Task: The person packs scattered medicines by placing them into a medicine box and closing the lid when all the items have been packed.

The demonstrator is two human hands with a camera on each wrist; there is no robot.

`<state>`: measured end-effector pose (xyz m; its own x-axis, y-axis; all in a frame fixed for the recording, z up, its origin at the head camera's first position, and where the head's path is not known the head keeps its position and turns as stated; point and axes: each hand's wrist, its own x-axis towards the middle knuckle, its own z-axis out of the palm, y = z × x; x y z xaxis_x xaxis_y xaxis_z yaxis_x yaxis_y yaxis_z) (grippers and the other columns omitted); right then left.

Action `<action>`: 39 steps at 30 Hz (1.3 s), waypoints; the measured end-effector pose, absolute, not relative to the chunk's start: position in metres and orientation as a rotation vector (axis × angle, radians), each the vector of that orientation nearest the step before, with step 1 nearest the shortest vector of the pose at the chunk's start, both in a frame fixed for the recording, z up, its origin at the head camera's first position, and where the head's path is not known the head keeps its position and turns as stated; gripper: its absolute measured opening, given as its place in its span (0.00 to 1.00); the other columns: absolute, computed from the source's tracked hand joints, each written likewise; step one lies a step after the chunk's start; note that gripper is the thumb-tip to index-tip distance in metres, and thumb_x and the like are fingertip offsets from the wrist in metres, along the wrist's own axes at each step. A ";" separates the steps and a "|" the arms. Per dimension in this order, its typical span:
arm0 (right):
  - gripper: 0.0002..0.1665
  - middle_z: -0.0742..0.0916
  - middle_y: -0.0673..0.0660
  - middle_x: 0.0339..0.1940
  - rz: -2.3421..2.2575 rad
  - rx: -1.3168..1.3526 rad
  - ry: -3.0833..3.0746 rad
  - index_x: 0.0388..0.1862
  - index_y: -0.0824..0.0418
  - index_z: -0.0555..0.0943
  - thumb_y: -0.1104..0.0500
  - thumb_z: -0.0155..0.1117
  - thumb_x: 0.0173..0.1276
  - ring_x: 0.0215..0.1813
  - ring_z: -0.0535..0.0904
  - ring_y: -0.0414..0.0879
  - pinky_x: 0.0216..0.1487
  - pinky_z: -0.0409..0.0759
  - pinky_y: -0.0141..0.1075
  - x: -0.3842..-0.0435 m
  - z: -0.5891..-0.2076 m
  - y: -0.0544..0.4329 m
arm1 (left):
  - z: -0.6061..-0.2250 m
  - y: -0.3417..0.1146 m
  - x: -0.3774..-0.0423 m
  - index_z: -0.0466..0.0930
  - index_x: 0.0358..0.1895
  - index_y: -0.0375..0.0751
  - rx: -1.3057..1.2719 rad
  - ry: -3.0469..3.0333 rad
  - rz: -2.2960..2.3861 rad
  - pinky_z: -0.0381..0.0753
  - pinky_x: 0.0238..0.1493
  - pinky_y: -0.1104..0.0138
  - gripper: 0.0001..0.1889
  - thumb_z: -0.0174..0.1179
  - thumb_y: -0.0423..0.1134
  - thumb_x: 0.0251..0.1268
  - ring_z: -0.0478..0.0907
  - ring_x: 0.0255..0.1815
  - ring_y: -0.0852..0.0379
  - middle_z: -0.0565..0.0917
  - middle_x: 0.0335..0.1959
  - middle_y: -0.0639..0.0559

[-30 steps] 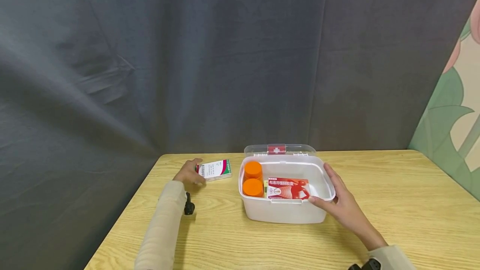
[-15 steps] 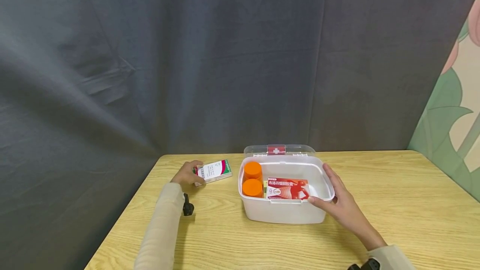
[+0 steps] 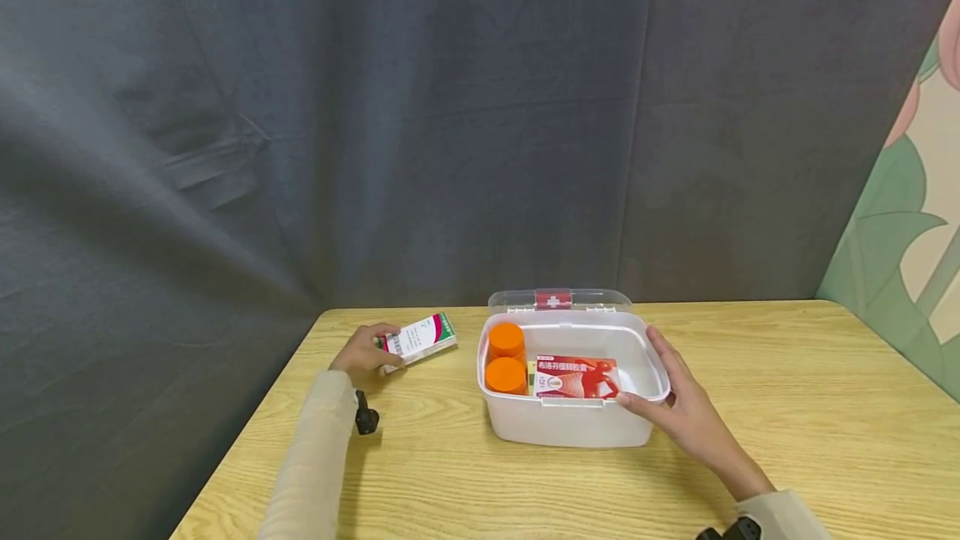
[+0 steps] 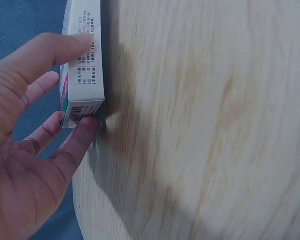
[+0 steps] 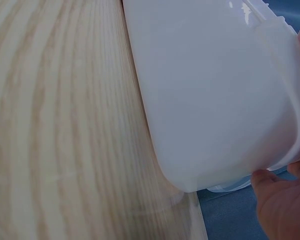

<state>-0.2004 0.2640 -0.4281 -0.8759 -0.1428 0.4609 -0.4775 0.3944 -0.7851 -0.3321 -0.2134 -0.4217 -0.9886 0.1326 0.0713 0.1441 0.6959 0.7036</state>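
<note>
My left hand [image 3: 362, 355] pinches the near-left end of a white medicine box [image 3: 420, 339] with green and magenta on its far end. In the left wrist view the thumb [image 4: 60, 47] lies on a printed side of this medicine box [image 4: 90, 75], with fingertips on other sides. Whether it is fully off the table cannot be told. My right hand [image 3: 686, 411] grips the right rim of a white plastic first-aid box [image 3: 570, 425], thumb in front. Inside stand two orange-capped bottles [image 3: 506, 376] beside a red medicine box [image 3: 576, 377]. The right wrist view shows the outer wall [image 5: 205, 100].
Behind the first-aid box its clear lid [image 3: 592, 300] hangs open, with a red cross-marked latch [image 3: 552, 299]. A wooden table [image 3: 442, 490] carries everything. A dark grey curtain [image 3: 480, 123] hangs along the back and left; a painted wall [image 3: 900, 232] is at right.
My left hand has shifted slightly left, and the white medicine box has moved with it and turned, its far end now angled further back. The right hand and the first-aid box stay put.
</note>
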 end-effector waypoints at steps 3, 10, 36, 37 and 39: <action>0.57 0.60 0.69 0.73 1.473 0.542 -2.335 0.79 0.61 0.48 0.61 0.73 0.59 0.61 0.68 0.64 0.50 0.70 0.21 -0.200 -0.427 0.264 | -0.420 -0.215 -0.331 0.78 0.58 0.32 -0.229 -2.877 -1.186 0.61 0.66 0.45 0.31 0.75 0.31 0.44 0.67 0.62 0.39 0.75 0.61 0.35; 0.57 0.59 0.69 0.73 1.480 0.550 -2.334 0.79 0.61 0.47 0.61 0.73 0.60 0.62 0.67 0.65 0.51 0.68 0.19 -0.201 -0.428 0.264 | -0.417 -0.217 -0.331 0.77 0.58 0.32 -0.180 -2.867 -1.212 0.64 0.63 0.46 0.32 0.75 0.30 0.44 0.69 0.58 0.41 0.74 0.61 0.35; 0.57 0.59 0.69 0.74 1.486 0.534 -2.347 0.80 0.59 0.47 0.60 0.73 0.60 0.62 0.67 0.66 0.51 0.67 0.19 -0.200 -0.429 0.264 | -0.367 -0.198 -0.328 0.75 0.58 0.27 -0.451 -2.794 -1.170 0.69 0.23 0.68 0.32 0.75 0.29 0.44 0.67 0.24 0.57 0.78 0.42 0.40; 0.57 0.59 0.69 0.73 1.486 0.535 -2.348 0.80 0.59 0.47 0.60 0.73 0.60 0.62 0.67 0.66 0.51 0.67 0.19 -0.199 -0.429 0.264 | -0.366 -0.197 -0.328 0.76 0.58 0.28 -0.456 -2.794 -1.155 0.69 0.23 0.67 0.32 0.75 0.30 0.44 0.67 0.24 0.56 0.79 0.41 0.41; 0.57 0.59 0.69 0.73 1.485 0.536 -2.349 0.79 0.59 0.47 0.60 0.73 0.60 0.62 0.67 0.66 0.52 0.67 0.19 -0.199 -0.428 0.264 | -0.363 -0.197 -0.327 0.76 0.58 0.29 -0.455 -2.791 -1.128 0.70 0.26 0.65 0.32 0.75 0.31 0.44 0.68 0.27 0.54 0.79 0.40 0.42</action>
<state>-0.1995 0.2641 -0.4285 -0.8820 -0.1464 0.4479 -0.4674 0.3926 -0.7921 -0.3268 -0.1966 -0.3626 -0.9507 0.2373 0.1994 0.3092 0.6818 0.6630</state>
